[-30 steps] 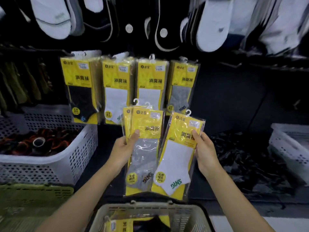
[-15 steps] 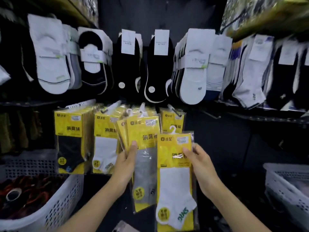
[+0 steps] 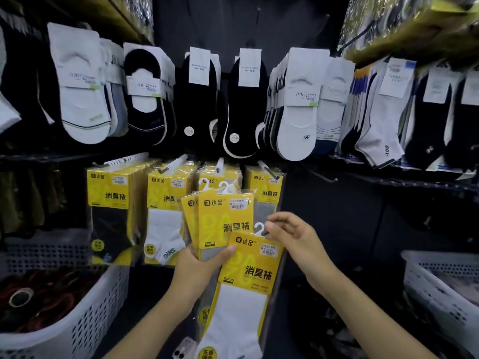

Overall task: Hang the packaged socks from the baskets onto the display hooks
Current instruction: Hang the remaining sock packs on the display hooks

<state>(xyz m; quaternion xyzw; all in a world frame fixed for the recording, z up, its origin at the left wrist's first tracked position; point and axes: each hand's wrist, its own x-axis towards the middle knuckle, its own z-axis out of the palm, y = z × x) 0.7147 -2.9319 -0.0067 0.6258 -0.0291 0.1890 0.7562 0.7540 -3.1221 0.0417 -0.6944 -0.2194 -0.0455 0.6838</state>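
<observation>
Regripped for hanging.
right hand [image 3: 293,237] left the side, now pinches white plastic hanger [image 3: 258,227] of yellow white-sock pack [image 3: 246,278]; left hand [image 3: 198,268] grips yellow grey-sock packs [image 3: 223,218]. Pack below metal display hook [image 3: 178,161]; hanging likely next.

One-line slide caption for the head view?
Left hand grips a stack of yellow sock packs; right hand pinches the hanger of a white-sock pack, in front of loaded display hooks.
</observation>
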